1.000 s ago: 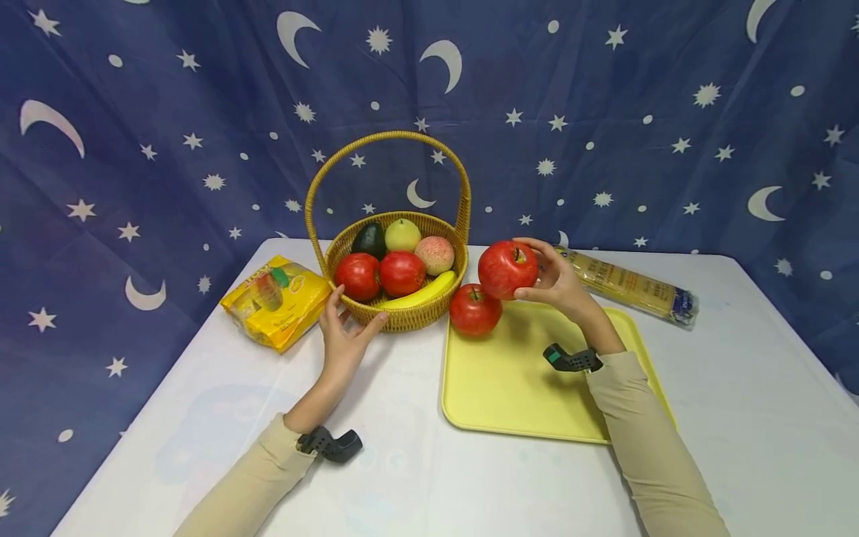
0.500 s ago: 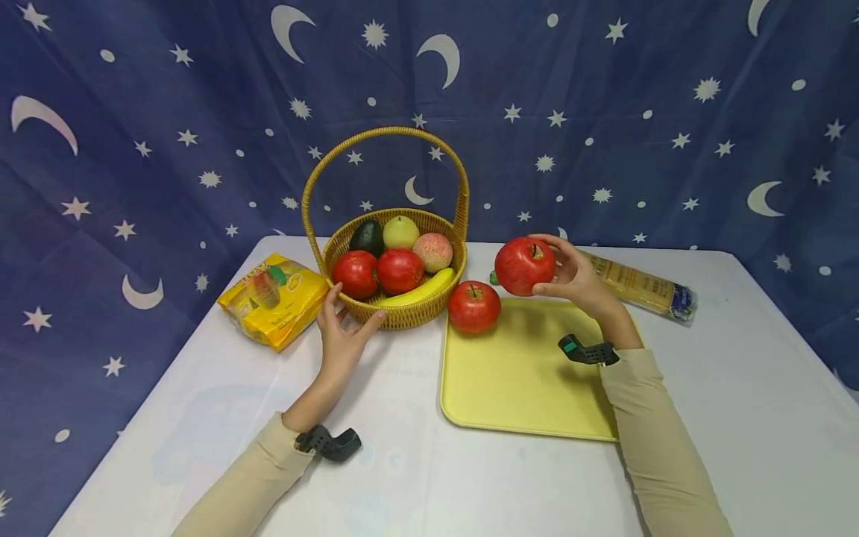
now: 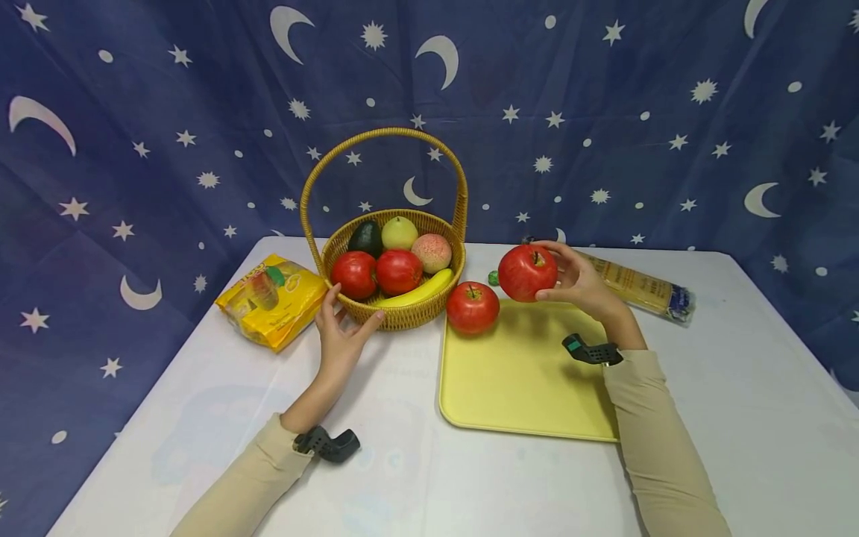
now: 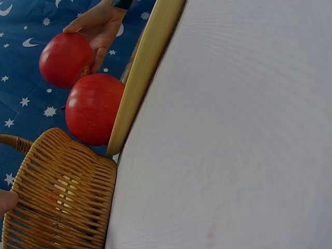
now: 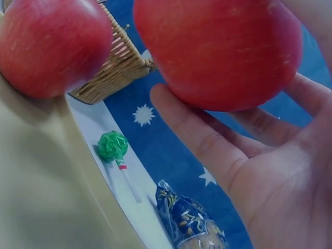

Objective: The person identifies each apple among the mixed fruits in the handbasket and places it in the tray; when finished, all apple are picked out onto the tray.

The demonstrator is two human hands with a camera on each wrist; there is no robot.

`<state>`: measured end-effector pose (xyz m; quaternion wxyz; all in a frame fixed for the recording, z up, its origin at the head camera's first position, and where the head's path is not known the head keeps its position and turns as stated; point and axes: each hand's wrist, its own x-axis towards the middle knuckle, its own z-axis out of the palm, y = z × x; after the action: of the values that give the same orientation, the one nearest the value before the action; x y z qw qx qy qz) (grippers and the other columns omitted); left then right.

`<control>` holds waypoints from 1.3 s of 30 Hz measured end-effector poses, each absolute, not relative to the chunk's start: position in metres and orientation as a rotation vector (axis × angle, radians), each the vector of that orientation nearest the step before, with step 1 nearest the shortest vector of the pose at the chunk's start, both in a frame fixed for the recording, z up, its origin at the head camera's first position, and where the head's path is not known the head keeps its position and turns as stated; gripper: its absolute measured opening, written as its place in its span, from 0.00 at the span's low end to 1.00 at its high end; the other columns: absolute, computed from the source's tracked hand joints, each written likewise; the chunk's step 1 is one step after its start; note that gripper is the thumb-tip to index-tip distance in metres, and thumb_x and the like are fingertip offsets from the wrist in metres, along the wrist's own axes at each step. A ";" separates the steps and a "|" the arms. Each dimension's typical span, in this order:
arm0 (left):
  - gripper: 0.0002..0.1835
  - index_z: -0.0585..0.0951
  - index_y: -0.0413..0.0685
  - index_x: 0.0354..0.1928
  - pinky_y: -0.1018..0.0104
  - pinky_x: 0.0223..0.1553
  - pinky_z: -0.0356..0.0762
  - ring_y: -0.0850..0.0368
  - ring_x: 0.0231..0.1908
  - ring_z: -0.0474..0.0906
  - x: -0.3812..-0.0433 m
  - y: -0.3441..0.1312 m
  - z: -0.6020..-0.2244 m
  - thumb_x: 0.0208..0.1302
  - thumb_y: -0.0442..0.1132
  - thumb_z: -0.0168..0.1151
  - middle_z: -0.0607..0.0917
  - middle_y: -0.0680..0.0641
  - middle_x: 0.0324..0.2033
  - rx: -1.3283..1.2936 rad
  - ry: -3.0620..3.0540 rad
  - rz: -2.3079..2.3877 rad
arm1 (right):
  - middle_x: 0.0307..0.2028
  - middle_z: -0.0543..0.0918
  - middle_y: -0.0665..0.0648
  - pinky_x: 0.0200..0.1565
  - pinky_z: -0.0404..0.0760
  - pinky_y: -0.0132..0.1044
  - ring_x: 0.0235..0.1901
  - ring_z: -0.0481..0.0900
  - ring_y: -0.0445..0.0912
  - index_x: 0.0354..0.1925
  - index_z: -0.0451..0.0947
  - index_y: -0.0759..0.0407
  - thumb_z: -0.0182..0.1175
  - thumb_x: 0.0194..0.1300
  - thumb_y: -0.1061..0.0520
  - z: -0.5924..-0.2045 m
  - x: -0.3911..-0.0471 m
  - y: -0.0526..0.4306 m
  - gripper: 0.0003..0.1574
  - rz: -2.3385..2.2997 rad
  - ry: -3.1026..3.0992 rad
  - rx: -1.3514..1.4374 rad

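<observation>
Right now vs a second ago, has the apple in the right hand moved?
Yes. In the head view, the held apple has shifted right against the yellow tray; the green lollipop now shows at its left.

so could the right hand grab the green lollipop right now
Probably not as things stand: the right hand has a red apple in its grip. Otherwise the way looks free, since the lollipop lies uncovered on the table, past the far edge of the yellow tray.
</observation>
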<state>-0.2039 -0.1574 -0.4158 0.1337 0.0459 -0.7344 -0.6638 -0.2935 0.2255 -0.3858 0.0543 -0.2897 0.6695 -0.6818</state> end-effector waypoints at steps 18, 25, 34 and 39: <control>0.46 0.50 0.52 0.75 0.45 0.64 0.67 0.38 0.70 0.53 -0.205 -0.158 -0.418 0.62 0.38 0.68 0.45 0.37 0.69 0.135 -2.150 -1.907 | 0.59 0.72 0.50 0.50 0.82 0.37 0.55 0.76 0.43 0.68 0.63 0.56 0.67 0.51 0.75 -0.398 -0.296 0.237 0.48 -1.887 2.104 -0.756; 0.46 0.50 0.52 0.75 0.45 0.63 0.67 0.38 0.70 0.52 -0.205 -0.158 -0.419 0.62 0.38 0.68 0.46 0.37 0.69 0.132 -2.151 -1.910 | 0.59 0.72 0.52 0.50 0.82 0.38 0.53 0.78 0.44 0.69 0.61 0.59 0.68 0.52 0.73 -0.404 -0.296 0.240 0.48 -1.807 2.140 -0.760; 0.46 0.50 0.52 0.75 0.45 0.63 0.67 0.38 0.70 0.53 -0.204 -0.158 -0.418 0.62 0.39 0.68 0.45 0.37 0.70 0.138 -2.154 -1.902 | 0.61 0.70 0.52 0.51 0.81 0.38 0.55 0.76 0.44 0.69 0.60 0.61 0.69 0.53 0.70 -0.409 -0.299 0.245 0.48 -1.707 2.158 -0.783; 0.47 0.50 0.53 0.75 0.44 0.64 0.67 0.38 0.70 0.52 -0.204 -0.158 -0.418 0.62 0.38 0.68 0.45 0.37 0.70 0.129 -2.146 -1.915 | 0.61 0.70 0.53 0.52 0.81 0.38 0.54 0.78 0.45 0.70 0.60 0.61 0.71 0.52 0.69 -0.408 -0.297 0.247 0.50 -1.654 2.148 -0.761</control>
<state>-0.2038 -0.1575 -0.4176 0.1310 0.0445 -0.7390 -0.6593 -0.2972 0.2468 -0.4083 0.1622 -0.2668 0.7528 -0.5795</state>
